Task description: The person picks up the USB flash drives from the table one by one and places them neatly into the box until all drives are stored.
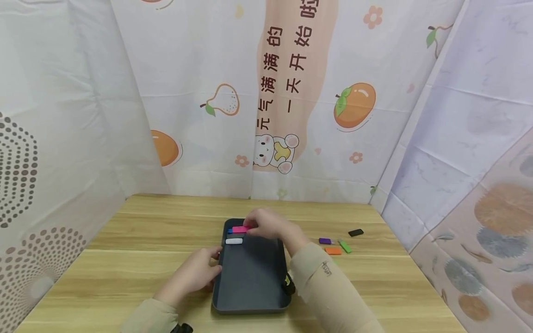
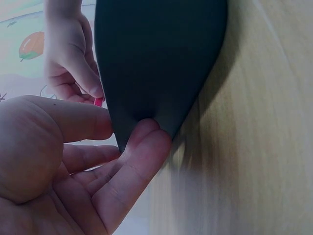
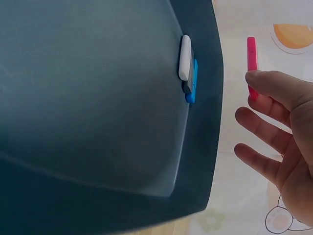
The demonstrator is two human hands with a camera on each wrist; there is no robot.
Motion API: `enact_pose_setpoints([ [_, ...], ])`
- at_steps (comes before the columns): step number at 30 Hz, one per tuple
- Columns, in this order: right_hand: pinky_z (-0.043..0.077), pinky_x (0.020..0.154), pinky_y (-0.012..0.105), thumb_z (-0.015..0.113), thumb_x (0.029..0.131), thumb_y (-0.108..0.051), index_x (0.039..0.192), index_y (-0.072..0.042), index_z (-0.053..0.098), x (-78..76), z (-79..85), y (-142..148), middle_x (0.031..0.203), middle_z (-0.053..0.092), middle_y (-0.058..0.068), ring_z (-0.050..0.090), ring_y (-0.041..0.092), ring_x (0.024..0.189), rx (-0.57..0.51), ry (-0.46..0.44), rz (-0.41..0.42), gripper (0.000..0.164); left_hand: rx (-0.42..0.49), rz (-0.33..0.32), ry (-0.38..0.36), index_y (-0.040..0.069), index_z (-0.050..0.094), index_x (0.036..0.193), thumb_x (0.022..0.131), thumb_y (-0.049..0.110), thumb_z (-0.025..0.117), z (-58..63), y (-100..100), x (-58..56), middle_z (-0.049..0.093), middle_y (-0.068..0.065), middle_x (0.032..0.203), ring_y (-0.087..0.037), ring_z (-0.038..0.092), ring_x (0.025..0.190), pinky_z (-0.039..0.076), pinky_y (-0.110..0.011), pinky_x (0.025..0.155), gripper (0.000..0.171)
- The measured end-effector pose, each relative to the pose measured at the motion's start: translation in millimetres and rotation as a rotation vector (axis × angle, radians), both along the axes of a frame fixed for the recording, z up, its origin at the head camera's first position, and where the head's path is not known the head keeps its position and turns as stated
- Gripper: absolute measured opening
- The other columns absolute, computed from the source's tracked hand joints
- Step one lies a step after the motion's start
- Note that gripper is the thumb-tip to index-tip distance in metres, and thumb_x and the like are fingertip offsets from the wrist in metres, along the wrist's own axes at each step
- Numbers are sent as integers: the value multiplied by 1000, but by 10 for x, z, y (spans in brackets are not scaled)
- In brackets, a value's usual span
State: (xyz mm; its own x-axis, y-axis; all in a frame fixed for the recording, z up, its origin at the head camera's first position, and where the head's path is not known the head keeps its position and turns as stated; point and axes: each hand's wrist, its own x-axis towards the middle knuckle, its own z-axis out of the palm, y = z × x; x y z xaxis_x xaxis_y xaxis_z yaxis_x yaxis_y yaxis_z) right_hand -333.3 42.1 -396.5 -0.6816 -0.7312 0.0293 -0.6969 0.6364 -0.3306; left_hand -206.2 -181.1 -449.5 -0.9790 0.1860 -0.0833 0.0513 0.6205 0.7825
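Note:
A dark grey tray (image 1: 250, 277) lies on the wooden table. My left hand (image 1: 201, 270) grips its left side, thumb and fingertips at the wall in the left wrist view. Over the tray's far end, my right hand (image 1: 266, 224) pinches a pink USB stick (image 3: 252, 58) between thumb and index finger, the other fingers spread. The pink stick is held above the tray, apart from its floor. Along the far left of the tray lie a white USB stick (image 3: 185, 58), a dark grey one (image 3: 187, 87) and a blue one (image 3: 191, 93), side by side.
Right of the tray lie a purple USB stick (image 1: 325, 241), an orange one (image 1: 333, 250), a green one (image 1: 344, 246) and a black one (image 1: 356, 232). A bit of another green thing (image 1: 335, 262) shows beside the right sleeve. Printed curtains (image 1: 208, 152) stand behind the table.

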Motion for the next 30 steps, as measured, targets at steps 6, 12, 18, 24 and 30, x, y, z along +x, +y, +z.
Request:
enact_pose_setpoints([
  [6, 54, 83, 24, 76, 94, -20, 107, -17, 76, -2, -28, -64, 99, 67, -9, 60, 6, 88, 33, -10, -12, 14, 4, -2, -10, -9, 50, 144, 93, -2, 66, -14, -10, -5, 64, -23, 121, -17, 64, 60, 56, -32, 53, 54],
  [12, 53, 82, 23, 76, 94, -21, 107, -17, 76, -3, -87, -118, 96, 67, -9, 59, 5, 85, 77, 8, -5, 14, 19, -8, -21, -9, 49, 144, 94, -1, 66, -17, -8, 2, 64, -23, 121, -18, 64, 60, 57, -33, 52, 54],
  [18, 53, 79, 22, 76, 94, -19, 104, -15, 77, -10, -119, -162, 92, 66, -9, 59, 6, 83, 101, 11, 25, 12, -4, 5, -17, -8, 50, 144, 94, -1, 66, 2, 2, 4, 64, -22, 121, -18, 64, 59, 56, -33, 51, 53],
  [24, 52, 77, 21, 76, 93, -22, 104, -18, 76, 6, -177, -200, 88, 64, -12, 57, 6, 80, 148, 14, 10, 12, -6, 0, -16, -9, 51, 142, 93, -1, 66, 15, 14, 11, 65, -22, 120, -18, 63, 58, 56, -33, 51, 52],
  [30, 51, 75, 22, 77, 93, -24, 100, -21, 76, 16, -216, -235, 86, 63, -13, 57, 6, 80, 157, 6, -4, 8, 0, 2, -18, -9, 50, 143, 93, -1, 66, 12, 16, 8, 65, -21, 121, -18, 64, 58, 56, -33, 52, 53],
])
